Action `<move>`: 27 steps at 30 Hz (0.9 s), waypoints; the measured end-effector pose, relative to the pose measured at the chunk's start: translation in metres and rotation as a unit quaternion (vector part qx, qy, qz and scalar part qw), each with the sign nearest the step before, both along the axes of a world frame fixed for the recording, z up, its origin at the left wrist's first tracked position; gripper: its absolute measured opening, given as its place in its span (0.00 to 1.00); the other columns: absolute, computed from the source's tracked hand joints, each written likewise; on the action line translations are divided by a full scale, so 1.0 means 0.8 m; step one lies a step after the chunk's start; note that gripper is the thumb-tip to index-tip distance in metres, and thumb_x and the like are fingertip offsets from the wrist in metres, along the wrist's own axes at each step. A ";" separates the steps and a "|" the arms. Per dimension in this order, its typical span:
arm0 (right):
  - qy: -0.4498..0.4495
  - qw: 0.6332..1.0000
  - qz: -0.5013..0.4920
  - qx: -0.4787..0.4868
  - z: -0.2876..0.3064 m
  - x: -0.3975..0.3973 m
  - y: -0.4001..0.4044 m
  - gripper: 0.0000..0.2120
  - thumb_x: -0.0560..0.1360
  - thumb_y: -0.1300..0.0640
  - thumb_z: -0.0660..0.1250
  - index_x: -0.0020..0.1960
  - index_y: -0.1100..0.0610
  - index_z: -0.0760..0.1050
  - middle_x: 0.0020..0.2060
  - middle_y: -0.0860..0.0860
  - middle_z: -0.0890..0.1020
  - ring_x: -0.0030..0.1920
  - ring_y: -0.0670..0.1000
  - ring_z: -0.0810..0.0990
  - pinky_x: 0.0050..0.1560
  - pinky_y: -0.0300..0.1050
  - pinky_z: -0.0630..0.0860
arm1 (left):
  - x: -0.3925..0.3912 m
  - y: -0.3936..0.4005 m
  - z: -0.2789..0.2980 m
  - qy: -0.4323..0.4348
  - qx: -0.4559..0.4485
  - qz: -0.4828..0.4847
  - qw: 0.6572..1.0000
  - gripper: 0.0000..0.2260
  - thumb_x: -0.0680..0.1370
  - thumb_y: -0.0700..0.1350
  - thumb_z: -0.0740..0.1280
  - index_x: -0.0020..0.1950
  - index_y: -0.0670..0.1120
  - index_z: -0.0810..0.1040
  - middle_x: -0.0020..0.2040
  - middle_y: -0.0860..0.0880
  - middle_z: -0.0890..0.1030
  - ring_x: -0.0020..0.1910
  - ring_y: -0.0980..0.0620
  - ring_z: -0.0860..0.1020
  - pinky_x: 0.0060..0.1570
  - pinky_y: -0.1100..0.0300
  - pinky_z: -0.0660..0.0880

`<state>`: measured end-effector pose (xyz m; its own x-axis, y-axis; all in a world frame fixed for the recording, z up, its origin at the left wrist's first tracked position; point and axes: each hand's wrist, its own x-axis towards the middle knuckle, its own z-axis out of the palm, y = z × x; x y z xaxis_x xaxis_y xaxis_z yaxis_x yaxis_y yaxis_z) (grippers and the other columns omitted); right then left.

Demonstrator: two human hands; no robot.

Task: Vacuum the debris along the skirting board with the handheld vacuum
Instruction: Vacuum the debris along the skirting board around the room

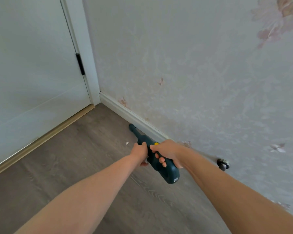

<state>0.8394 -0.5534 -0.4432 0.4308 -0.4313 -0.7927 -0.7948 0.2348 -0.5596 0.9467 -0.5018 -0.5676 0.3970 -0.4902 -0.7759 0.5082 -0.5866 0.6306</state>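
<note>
- Here, on the far left, a white door (32,68) stands shut, with a black hinge (80,64) on its right edge and a pale wooden threshold strip (46,137) along its foot.
- Just right of the door runs the white door frame (85,53), which meets the skirting board (132,117) in the corner.
- The grey wood-look floor (66,166) fills the lower left; a small white scrap of debris (127,143) lies on it, near the skirting board and just left of the vacuum.
- The left hand (139,153) grips the left side of the vacuum's body, its fingers curled over the top.
- The dark green handheld vacuum (161,162) points away from the person towards the corner. It has a yellow button (156,143) on top, and its nozzle (132,128) sits low on the floor, right against the foot of the skirting board.
- The right hand (167,153) is wrapped round the vacuum's handle, fingertips showing on the near side and the thumb lying by the yellow button.
- To the right, a small round dark doorstop (223,164) sticks out low on the wall.
- The wall (201,73) has pale wallpaper with faint pink flowers.
</note>
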 end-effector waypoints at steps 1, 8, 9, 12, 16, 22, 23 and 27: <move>0.002 1.000 0.006 0.001 -0.001 0.004 0.001 0.12 0.82 0.52 0.64 0.47 0.61 0.72 0.26 0.52 0.72 0.21 0.49 0.67 0.24 0.41 0.68 | 0.007 0.000 0.002 -0.004 0.004 -0.011 1.000 0.16 0.84 0.45 0.56 0.71 0.43 0.66 0.67 0.37 0.75 0.65 0.37 0.76 0.38 0.47 0.83; 0.055 0.993 0.105 -0.008 0.015 -0.035 -0.005 0.16 0.81 0.51 0.64 0.38 0.59 0.71 0.23 0.53 0.71 0.22 0.51 0.67 0.30 0.43 0.69 | -0.012 0.014 0.011 0.055 0.030 -0.100 0.993 0.20 0.86 0.53 0.51 0.65 0.41 0.74 0.59 0.37 0.82 0.51 0.42 0.82 0.41 0.51 0.82; 0.060 0.992 0.112 -0.009 0.018 -0.045 -0.006 0.16 0.81 0.51 0.64 0.38 0.59 0.70 0.23 0.53 0.71 0.22 0.52 0.67 0.31 0.43 0.69 | -0.018 0.016 0.012 0.066 0.030 -0.115 0.991 0.20 0.86 0.53 0.51 0.64 0.41 0.75 0.58 0.38 0.82 0.50 0.42 0.81 0.42 0.51 0.82; 0.065 0.991 0.120 -0.002 0.028 -0.066 -0.006 0.15 0.80 0.52 0.65 0.38 0.59 0.70 0.24 0.52 0.71 0.22 0.51 0.66 0.29 0.42 0.68 | -0.030 0.025 0.020 0.075 0.044 -0.144 0.986 0.20 0.85 0.54 0.51 0.59 0.41 0.74 0.50 0.40 0.80 0.45 0.44 0.80 0.43 0.52 0.82; 0.050 0.990 0.131 0.013 0.033 -0.075 0.006 0.13 0.80 0.54 0.65 0.40 0.60 0.71 0.27 0.52 0.72 0.22 0.50 0.66 0.27 0.41 0.68 | -0.032 0.044 0.022 0.062 0.070 -0.144 0.985 0.23 0.85 0.57 0.49 0.58 0.41 0.75 0.47 0.40 0.80 0.45 0.44 0.81 0.48 0.51 0.83; 0.041 0.992 0.118 0.002 0.012 -0.069 0.034 0.16 0.80 0.50 0.65 0.41 0.61 0.72 0.26 0.54 0.72 0.22 0.51 0.68 0.31 0.44 0.70 | -0.040 0.055 0.015 0.050 0.081 -0.080 0.992 0.24 0.86 0.57 0.51 0.64 0.41 0.76 0.50 0.42 0.83 0.45 0.46 0.82 0.37 0.57 0.81; 0.038 0.995 0.097 -0.004 0.011 -0.071 0.038 0.17 0.81 0.51 0.64 0.39 0.61 0.71 0.24 0.54 0.72 0.21 0.51 0.68 0.30 0.43 0.70 | -0.045 0.051 0.017 0.041 0.073 -0.079 0.993 0.23 0.86 0.56 0.50 0.64 0.42 0.76 0.47 0.43 0.82 0.43 0.47 0.81 0.33 0.58 0.80; 0.038 0.998 0.037 -0.026 0.014 -0.096 0.034 0.19 0.82 0.51 0.62 0.35 0.60 0.70 0.20 0.53 0.72 0.19 0.51 0.68 0.28 0.41 0.71 | -0.078 0.024 0.026 0.026 0.037 -0.132 0.990 0.22 0.87 0.55 0.49 0.64 0.42 0.74 0.45 0.42 0.81 0.42 0.46 0.80 0.33 0.55 0.79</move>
